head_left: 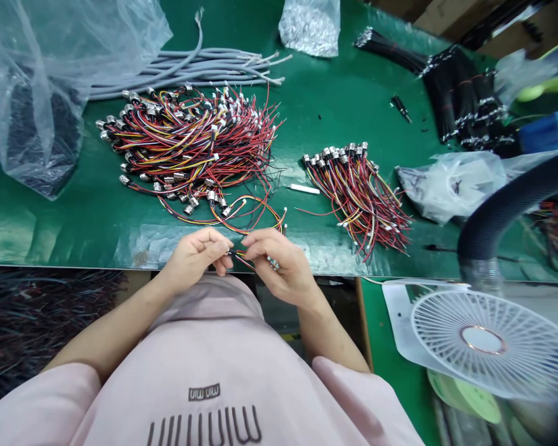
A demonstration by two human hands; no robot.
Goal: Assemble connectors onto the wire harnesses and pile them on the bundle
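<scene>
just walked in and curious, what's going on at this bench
A person in a pink top pinches one wire lead between the left hand and right hand at the near edge of the green table. A big heap of similar leads lies behind the hands, a smaller bundle to its right, grey cables further back.

- Green surface (344, 111): all listed items are carried on it.
- Large harness pile (190, 148): red, yellow and black leads are heaped left of centre, with metal connectors turned outward.
- Smaller harness bundle (358, 192): laid to the right of the pile, well apart from it, connectors at its far end.
- White tube (304, 188): placed between the two.
- Grey cables (190, 68): stacked behind the large pile.
- Clear plastic bag (41, 93): spread at far left.
- Black cable bundles (456, 93): ranged at far right.
- White fan (488, 341): seen at lower right, below a black ribbed hose (506, 204).
</scene>
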